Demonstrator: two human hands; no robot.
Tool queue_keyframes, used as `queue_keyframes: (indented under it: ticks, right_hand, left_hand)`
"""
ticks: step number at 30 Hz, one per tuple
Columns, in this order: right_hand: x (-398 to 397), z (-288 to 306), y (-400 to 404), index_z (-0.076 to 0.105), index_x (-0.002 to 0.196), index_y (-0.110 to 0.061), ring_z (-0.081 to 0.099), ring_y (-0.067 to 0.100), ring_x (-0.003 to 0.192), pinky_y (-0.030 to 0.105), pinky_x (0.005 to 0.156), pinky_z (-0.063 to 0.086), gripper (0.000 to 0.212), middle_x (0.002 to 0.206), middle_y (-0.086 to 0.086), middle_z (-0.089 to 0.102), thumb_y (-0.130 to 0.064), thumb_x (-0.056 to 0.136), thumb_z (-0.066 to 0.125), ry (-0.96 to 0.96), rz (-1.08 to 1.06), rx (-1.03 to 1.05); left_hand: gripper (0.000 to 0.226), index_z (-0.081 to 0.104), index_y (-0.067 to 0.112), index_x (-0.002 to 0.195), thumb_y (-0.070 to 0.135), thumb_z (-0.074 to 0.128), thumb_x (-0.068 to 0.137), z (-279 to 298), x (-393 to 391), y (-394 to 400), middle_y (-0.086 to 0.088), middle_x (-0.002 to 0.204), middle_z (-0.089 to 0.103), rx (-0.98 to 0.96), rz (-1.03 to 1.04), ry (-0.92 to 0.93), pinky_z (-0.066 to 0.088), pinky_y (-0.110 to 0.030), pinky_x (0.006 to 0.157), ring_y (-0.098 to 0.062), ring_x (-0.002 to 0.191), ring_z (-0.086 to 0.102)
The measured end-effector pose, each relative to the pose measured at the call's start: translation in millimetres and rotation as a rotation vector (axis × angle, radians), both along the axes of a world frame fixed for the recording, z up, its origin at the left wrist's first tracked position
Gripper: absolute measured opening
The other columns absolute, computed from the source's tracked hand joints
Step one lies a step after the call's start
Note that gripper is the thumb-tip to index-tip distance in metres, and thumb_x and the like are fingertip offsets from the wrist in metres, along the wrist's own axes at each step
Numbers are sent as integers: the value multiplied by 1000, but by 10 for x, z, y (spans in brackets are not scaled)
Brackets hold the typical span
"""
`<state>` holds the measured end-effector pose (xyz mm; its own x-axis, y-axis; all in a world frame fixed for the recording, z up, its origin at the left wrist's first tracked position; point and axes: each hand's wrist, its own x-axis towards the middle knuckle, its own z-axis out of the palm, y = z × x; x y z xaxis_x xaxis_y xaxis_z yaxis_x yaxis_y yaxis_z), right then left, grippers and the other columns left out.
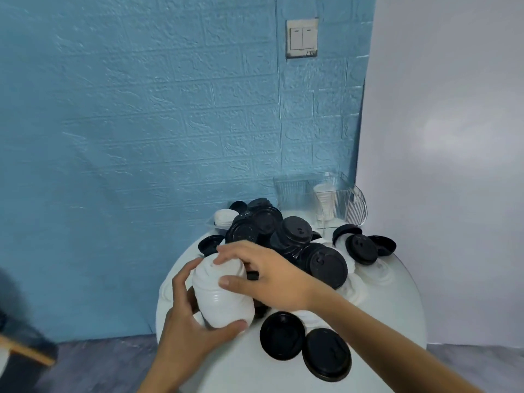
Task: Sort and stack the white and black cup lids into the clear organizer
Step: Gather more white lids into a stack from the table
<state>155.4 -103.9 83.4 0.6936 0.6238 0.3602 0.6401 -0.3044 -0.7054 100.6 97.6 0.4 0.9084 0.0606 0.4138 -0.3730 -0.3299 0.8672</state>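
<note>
Two bare hands close around a tall stack of nested white plastic cup lids point(222, 296) above the near-left part of a round white table point(397, 313). The left hand point(187, 333) cups the stack from below and from the left, thumb pressed across its lower end and fingers curled up its far side. The right hand point(263, 275) grips the upper part from the right, thumb laid across the middle of the stack and fingers curved over its top. The stack lies tilted between the two grips, its top leaning away from the camera.

Behind the stack on the table rises a heap of round black plastic cup lids point(283, 234), with loose white lids point(365, 276) showing beneath it on the right. Two single black lids point(306, 347) lie flat on the table, near the right forearm. At the table's far edge stands the clear ribbed plastic organizer point(317, 197), a few white lids upright in its right compartment. Behind the table are a blue brick-textured wall point(127, 123) and a white double light switch point(301, 38).
</note>
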Motion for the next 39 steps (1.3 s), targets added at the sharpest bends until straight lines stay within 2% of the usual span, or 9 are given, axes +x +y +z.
queue_keyframes:
  ticks: [3, 9, 14, 18, 21, 26, 32, 36, 39]
  right_hand:
    - [141, 161, -60, 65, 125, -30, 47, 0, 133, 36, 112, 43, 36, 141, -12, 51, -46, 93, 67, -14, -33, 54]
    - [424, 294, -206, 67, 125, -23, 55, 10, 125, 43, 108, 46, 34, 132, -6, 55, -36, 94, 71, -16, -115, 61]
    - [584, 340, -424, 68, 125, -26, 53, 4, 124, 33, 111, 42, 32, 129, -8, 58, -37, 94, 70, -31, -170, 73]
    - [893, 722, -747, 70, 123, -27, 57, 4, 118, 25, 105, 45, 30, 125, -5, 62, -37, 95, 69, -83, -282, 99]
    - [1218, 1082, -1055, 71, 120, -29, 62, 9, 112, 32, 99, 51, 27, 122, -8, 64, -39, 95, 68, -83, -365, 133]
    - [1828, 1385, -1533, 69, 121, -22, 65, 21, 113, 50, 104, 50, 31, 122, -3, 67, -38, 95, 68, -99, -524, 136]
    - [2521, 1154, -1926, 66, 127, -18, 61, 20, 113, 43, 105, 49, 39, 120, -3, 63, -37, 93, 71, -63, -669, 154]
    - [2902, 885, -2010, 66, 127, -19, 59, 19, 113, 35, 102, 47, 39, 129, 2, 64, -37, 93, 71, -51, -723, 116]
    - [3092, 659, -2023, 67, 127, -17, 59, 21, 115, 35, 101, 47, 40, 129, 4, 64, -36, 92, 72, -15, -730, 94]
  left_hand:
    - [125, 33, 55, 143, 42, 102, 41, 214, 210, -57, 20, 120, 72, -9, -27, -20, 61, -22, 70, -10, 102, 74]
    - [123, 33, 56, 141, 44, 103, 41, 352, 604, -285, 12, 128, 68, -21, -83, -35, 63, -35, 78, -14, 107, 73]
    - [129, 31, 52, 145, 51, 104, 40, 454, 914, -462, 5, 133, 66, 2, -120, -33, 62, -31, 79, -14, 111, 71]
    - [120, 29, 55, 141, 42, 102, 46, 874, 1436, -784, 16, 127, 67, 75, -189, -98, 57, -22, 81, -7, 108, 70]
    - [118, 26, 57, 141, 43, 100, 49, 1255, 1910, -1149, 20, 126, 62, 130, -235, -143, 56, -15, 77, 2, 103, 67]
    - [119, 26, 39, 148, 28, 103, 58, 1663, 2726, -1759, 21, 117, 57, 239, -276, -171, 50, -8, 68, 14, 90, 62]
    - [122, 27, 29, 153, 30, 102, 57, 1614, 3539, -2290, -1, 132, 61, 396, -236, -181, 52, -37, 89, -23, 112, 62]
    - [123, 24, 30, 154, 31, 101, 58, 1355, 3941, -2478, -3, 133, 64, 461, -194, -133, 48, -35, 85, -27, 114, 61]
    - [125, 23, 29, 155, 30, 102, 57, 1158, 4128, -2489, -4, 135, 64, 479, -209, -75, 53, -42, 94, -30, 118, 61]
